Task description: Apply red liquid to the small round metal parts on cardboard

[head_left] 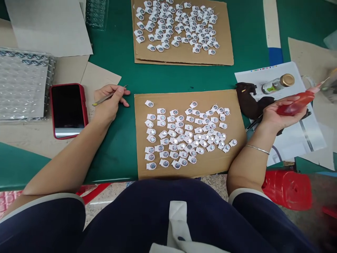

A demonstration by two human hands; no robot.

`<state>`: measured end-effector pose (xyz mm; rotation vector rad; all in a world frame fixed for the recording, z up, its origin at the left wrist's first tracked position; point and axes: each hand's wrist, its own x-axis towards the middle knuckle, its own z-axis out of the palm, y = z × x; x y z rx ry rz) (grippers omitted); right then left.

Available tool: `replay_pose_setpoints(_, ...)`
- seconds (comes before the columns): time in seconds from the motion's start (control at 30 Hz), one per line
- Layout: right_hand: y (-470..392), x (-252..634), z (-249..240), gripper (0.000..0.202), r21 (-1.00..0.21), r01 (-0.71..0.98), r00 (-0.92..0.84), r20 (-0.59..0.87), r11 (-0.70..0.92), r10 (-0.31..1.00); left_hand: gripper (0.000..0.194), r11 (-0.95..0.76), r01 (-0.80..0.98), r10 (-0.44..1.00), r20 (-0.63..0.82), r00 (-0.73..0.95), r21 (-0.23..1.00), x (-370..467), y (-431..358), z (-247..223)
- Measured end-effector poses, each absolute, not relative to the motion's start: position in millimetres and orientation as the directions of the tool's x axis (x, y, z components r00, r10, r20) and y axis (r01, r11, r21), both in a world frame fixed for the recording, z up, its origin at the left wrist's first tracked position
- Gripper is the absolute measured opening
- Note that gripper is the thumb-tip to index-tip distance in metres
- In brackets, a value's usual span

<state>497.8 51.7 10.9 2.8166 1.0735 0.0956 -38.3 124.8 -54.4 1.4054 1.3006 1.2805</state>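
My left hand (109,102) rests on the green table, its fingers closed around slim pointed tweezers (102,100) with a yellowish end. At the right, my right hand (281,112) is raised above some papers, wrapped round a red squeeze bottle (295,104) with a pink neck and a thin needle tip aimed away to the upper right. Between my forearms lies a cardboard sheet (189,172) bearing many small white tags with round dark-ringed faces. A second cardboard sheet (181,58) beyond it carries more of these tags in a denser cluster.
Left of my left hand lies a phone in a red case (68,110), beside bubble wrap (22,88). A small glass jar with a gold lid (277,83) lies on printed paper (295,72), near a dark brown cloth-like thing (247,100). A red stool (288,189) stands below.
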Motion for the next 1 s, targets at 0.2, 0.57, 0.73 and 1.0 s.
replay_pose_setpoints(0.2, 48, 517, -2, 0.072, 0.388, 0.706, 0.568, 0.191, -0.593, 0.801, 0.021, -0.174, 0.113, 0.983, 0.179, -0.039, 0.978, -40, 125, -58)
replay_pose_setpoints(0.57, 50, 519, -17, 0.068, 0.550, 0.603, 0.518, 0.281, -0.578, 0.808, 0.028, -0.178, 0.033, 0.983, 0.176, 0.050, 0.984, -41, 119, -55)
replay_pose_setpoints(0.73, 49, 522, -20, 0.070, 0.518, 0.608, 0.518, 0.316, -0.602, 0.795, 0.029, -0.147, 0.113, 0.988, 0.141, 0.061, 0.983, -41, 116, -52)
replay_pose_setpoints(1.0, 48, 521, -14, 0.074, 0.505, 0.668, 0.500, 0.239, -0.547, 0.832, 0.038, -0.118, 0.089, 0.992, 0.114, 0.052, 0.989, -42, 118, -52)
